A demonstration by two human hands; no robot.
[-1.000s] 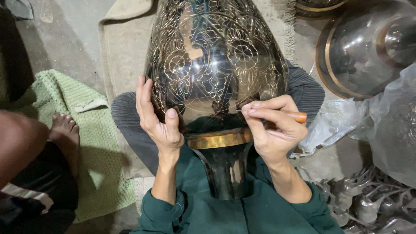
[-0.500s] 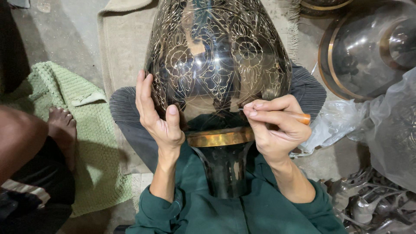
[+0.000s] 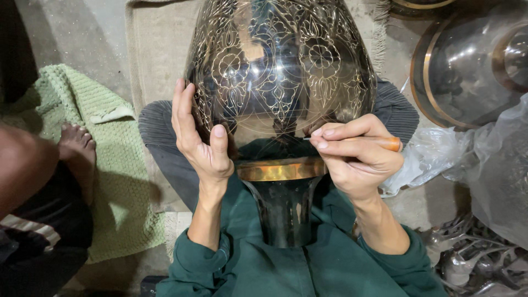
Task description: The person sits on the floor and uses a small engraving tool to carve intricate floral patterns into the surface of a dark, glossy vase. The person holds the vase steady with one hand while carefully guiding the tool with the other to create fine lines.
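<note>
A large dark metal vase (image 3: pixel 280 71) with fine engraved flower patterns and a brass band at its neck rests against my lap, its neck toward me. My left hand (image 3: pixel 199 137) cups the vase's left lower side, thumb pressed on the surface. My right hand (image 3: pixel 357 157) grips an orange-handled engraving tool (image 3: pixel 385 143), its thin tip touching the vase just above the brass band.
A light green mat (image 3: pixel 110 165) lies on the floor at left, with another person's bare foot (image 3: pixel 77 148) and leg on it. Dark metal vessels with brass rims (image 3: pixel 467 60) stand at upper right. Clear plastic wrap (image 3: pixel 484 159) and shiny metal parts (image 3: pixel 473 258) lie at right.
The view has shifted slightly. My hands keep their hold on the vase and tool, with the tool tip staying near the brass band.
</note>
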